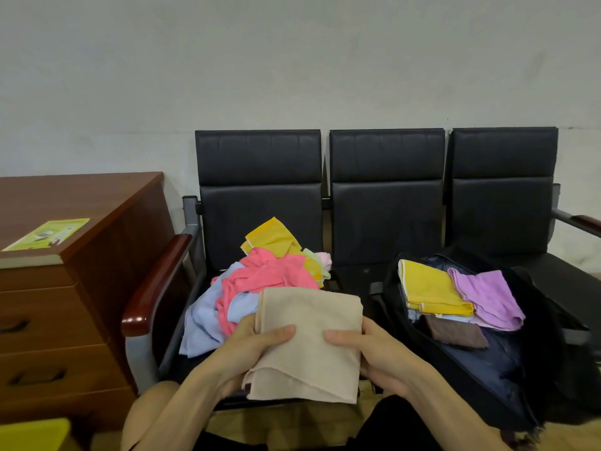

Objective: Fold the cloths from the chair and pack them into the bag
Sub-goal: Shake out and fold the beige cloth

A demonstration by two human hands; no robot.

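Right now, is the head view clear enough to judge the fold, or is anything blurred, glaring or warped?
Head view: soft even light, no glare; the beige cloth, left hand and right hand look fairly sharp; the desk at the frame edge leans from wide-angle distortion; inside the bag, dark lining shows little detail.

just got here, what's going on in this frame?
A person grips a half-folded beige terry cloth with the left hand and right hand. An unfolded pile of pink, blue and yellow cloths lies on the left black padded chair. The open black bag beside it holds a folded yellow cloth, purple cloth and brown cloth.
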